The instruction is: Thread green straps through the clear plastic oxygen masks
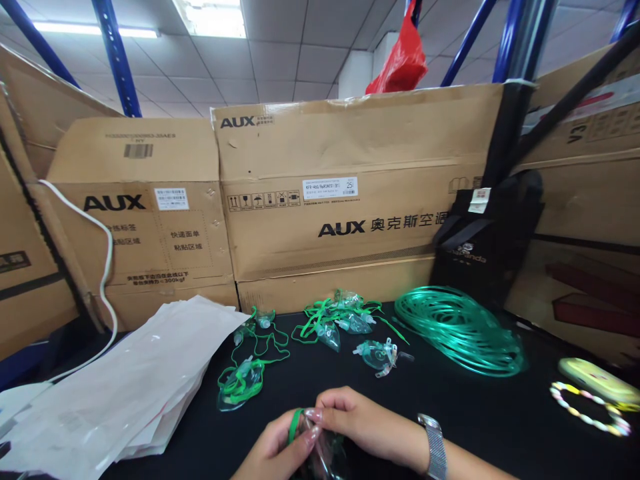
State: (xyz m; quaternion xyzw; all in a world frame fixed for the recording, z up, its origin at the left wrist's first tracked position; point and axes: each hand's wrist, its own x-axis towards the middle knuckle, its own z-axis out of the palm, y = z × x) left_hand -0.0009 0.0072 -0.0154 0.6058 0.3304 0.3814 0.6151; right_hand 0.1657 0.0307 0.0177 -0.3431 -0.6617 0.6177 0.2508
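Observation:
Low in the middle of the view, my left hand [283, 443] and my right hand [363, 423] meet at a clear plastic oxygen mask [327, 457], whose lower part runs out of the picture. Both hands are closed, thumbs and fingers pinching its upper edge. A green elastic strap [296, 425] loops up by my left fingers. Beyond my hands lies a mask with metal-looking tabs [377, 357]. Another mask with a green strap wrapped on it [243, 383] rests to the left, and a pile of strapped masks [345, 313] sits farther back.
White plastic bags [130, 380] are stacked at left beside a white cable [107, 267]. Coiled green tubing [460, 330] lies at right, near a beaded bracelet [590, 408] and a yellow case [597, 380]. Cardboard boxes [280, 247] wall the back; a black bag [483, 247] leans there.

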